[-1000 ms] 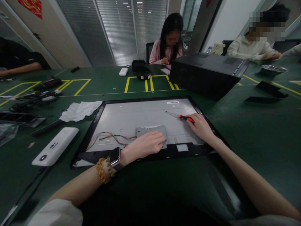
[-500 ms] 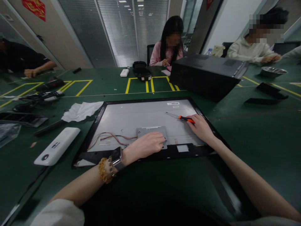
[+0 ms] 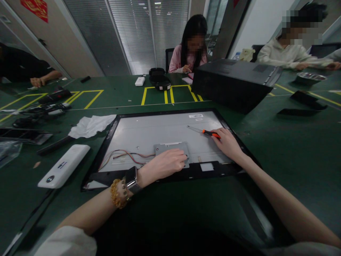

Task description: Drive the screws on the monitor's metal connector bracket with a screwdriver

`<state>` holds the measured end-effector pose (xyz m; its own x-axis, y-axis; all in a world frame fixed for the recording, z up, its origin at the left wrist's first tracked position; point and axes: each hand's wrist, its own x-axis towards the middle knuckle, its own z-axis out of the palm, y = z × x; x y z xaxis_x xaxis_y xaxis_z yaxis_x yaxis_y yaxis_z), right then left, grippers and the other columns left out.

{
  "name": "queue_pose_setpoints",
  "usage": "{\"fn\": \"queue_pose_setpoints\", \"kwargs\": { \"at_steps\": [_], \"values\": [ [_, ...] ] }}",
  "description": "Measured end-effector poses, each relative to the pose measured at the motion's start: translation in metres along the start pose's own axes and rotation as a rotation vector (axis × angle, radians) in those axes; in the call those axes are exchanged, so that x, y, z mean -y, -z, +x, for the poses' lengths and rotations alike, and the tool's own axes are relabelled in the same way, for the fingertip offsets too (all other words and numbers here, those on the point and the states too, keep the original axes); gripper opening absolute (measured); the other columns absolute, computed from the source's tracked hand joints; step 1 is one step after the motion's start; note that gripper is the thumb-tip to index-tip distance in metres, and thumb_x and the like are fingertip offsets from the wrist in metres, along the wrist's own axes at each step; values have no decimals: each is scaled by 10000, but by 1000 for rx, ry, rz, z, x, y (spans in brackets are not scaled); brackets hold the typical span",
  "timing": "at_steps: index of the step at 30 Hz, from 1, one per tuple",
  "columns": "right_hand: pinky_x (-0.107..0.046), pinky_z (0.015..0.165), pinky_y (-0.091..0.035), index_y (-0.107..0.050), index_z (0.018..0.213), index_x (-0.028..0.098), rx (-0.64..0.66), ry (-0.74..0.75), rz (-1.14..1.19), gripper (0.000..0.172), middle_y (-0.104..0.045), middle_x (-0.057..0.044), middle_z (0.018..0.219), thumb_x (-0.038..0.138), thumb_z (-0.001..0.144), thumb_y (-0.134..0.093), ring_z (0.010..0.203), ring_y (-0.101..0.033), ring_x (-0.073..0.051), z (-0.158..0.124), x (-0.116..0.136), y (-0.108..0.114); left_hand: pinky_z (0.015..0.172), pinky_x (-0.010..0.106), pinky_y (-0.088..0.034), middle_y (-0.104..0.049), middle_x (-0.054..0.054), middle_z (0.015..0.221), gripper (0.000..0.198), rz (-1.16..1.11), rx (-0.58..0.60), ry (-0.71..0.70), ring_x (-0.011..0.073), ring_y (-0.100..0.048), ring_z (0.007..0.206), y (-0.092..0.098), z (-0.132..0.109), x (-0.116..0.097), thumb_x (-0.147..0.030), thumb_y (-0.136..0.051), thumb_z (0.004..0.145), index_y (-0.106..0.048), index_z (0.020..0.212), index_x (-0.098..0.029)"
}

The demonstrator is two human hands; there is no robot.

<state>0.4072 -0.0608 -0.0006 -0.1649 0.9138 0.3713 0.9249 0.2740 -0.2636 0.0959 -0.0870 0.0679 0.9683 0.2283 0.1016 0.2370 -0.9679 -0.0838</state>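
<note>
A black-framed panel with a grey metal back point(image 3: 160, 129) lies flat on the green table. On its lower middle sits a small metal plate point(image 3: 170, 146), with coloured wires point(image 3: 128, 153) running left from it. My left hand point(image 3: 172, 161) is closed at the plate's right part, fingertips pinched together around something small and dark that I cannot make out. My right hand point(image 3: 226, 142) rests on the panel's right side, its fingers round the orange and black handle of a screwdriver point(image 3: 210, 133). The screwdriver's shaft points left, over the grey surface.
Left of the panel lie a white device point(image 3: 64, 166), a crumpled white cloth point(image 3: 92, 126) and dark cables point(image 3: 39, 113). A large black case point(image 3: 231, 83) stands behind at the right, near a metal bowl point(image 3: 310, 78). Several people sit around the table.
My hands, the screwdriver and the panel keep nearly the same places. At the far right, a person's hands have moved apart; the person at the left has leaned slightly.
</note>
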Motion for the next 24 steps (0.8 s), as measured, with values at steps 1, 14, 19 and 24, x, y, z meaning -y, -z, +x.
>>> {"fn": "queue_pose_setpoints", "kwargs": {
  "at_steps": [1,14,19,24],
  "values": [
    [-489,889,-475,-637,1116,180,0,-2,1,278,-660,-138,1074,263,918,-461,1011,-603,-323,0,0,0,713,307,-411,-614,29,832,153,-2,6,8,180,-554,818,0,0,0,-64,-641,888,-652,747,-124],
    [-489,867,-479,-649,1095,188,-16,-7,29,270,-669,-132,1026,277,905,-480,979,-613,-321,0,4,2,664,277,-414,-586,30,803,221,-128,23,135,149,-520,721,7,-2,2,-31,-592,888,-623,692,-128],
    [-477,873,-476,-657,1079,163,-21,-8,70,272,-666,-140,1017,272,908,-476,979,-611,-315,0,4,3,686,257,-448,-617,36,851,157,-285,-113,237,149,-566,786,9,-8,16,-143,-572,944,-702,856,-140],
    [-462,847,-489,-656,1072,162,-58,-15,140,263,-654,-139,1020,258,910,-473,952,-621,-302,0,9,6,741,284,-477,-652,62,904,188,-239,-304,446,164,-598,818,-3,-26,59,-180,-523,955,-704,971,-132]
  ]
}}
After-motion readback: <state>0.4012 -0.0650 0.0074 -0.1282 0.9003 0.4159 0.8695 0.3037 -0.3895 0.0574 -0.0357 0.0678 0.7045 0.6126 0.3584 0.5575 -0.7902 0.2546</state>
